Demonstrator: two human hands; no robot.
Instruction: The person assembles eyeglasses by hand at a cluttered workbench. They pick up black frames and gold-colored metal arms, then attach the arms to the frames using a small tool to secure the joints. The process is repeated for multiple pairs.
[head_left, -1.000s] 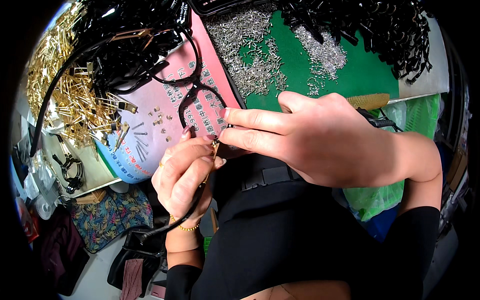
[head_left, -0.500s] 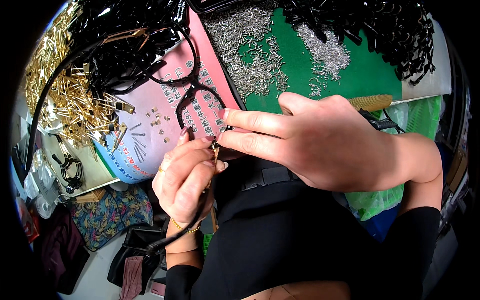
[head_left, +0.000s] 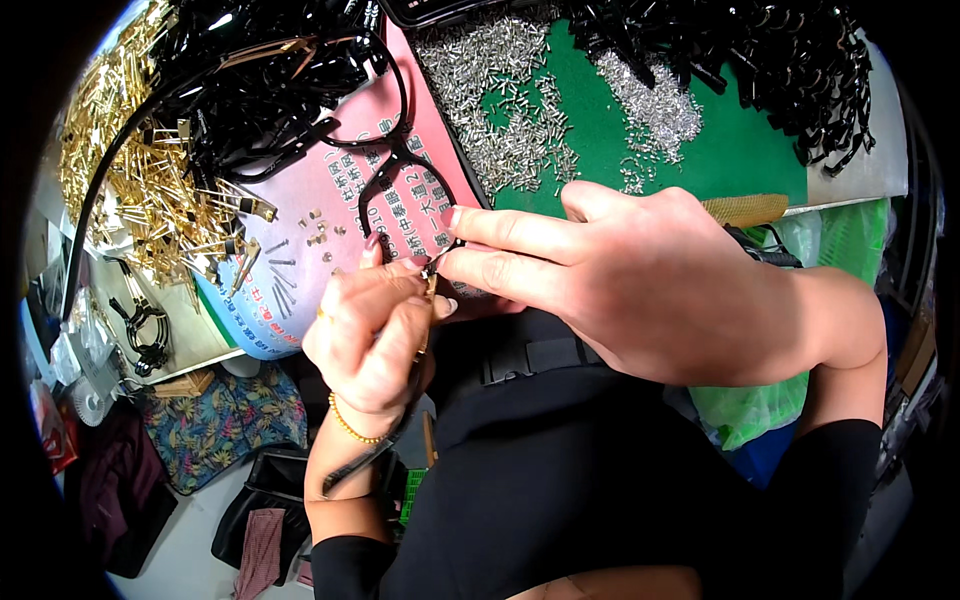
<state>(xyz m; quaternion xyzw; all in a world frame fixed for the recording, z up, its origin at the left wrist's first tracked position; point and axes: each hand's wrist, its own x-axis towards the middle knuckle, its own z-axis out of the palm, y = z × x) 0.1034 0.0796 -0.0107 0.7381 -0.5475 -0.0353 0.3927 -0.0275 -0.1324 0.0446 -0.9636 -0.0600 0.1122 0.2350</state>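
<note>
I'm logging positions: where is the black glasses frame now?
In the head view, the black glasses frame is left of centre, over the pink-and-blue sheet, its lower rim between the left hand and right hand.

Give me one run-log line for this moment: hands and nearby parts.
left hand: gripping glossy black eyeglasses frame | right hand: two fingers extended to frame's edge | nearby: heaped thin gold metal parts, tiny silver metal cylinders

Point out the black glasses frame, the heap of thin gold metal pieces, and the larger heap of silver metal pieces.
Black glasses frame (head_left: 399, 144): head view, on the bridge.
Heap of thin gold metal pieces (head_left: 130, 160): head view, on its middle.
Larger heap of silver metal pieces (head_left: 465, 85): head view, dense left part.
</note>
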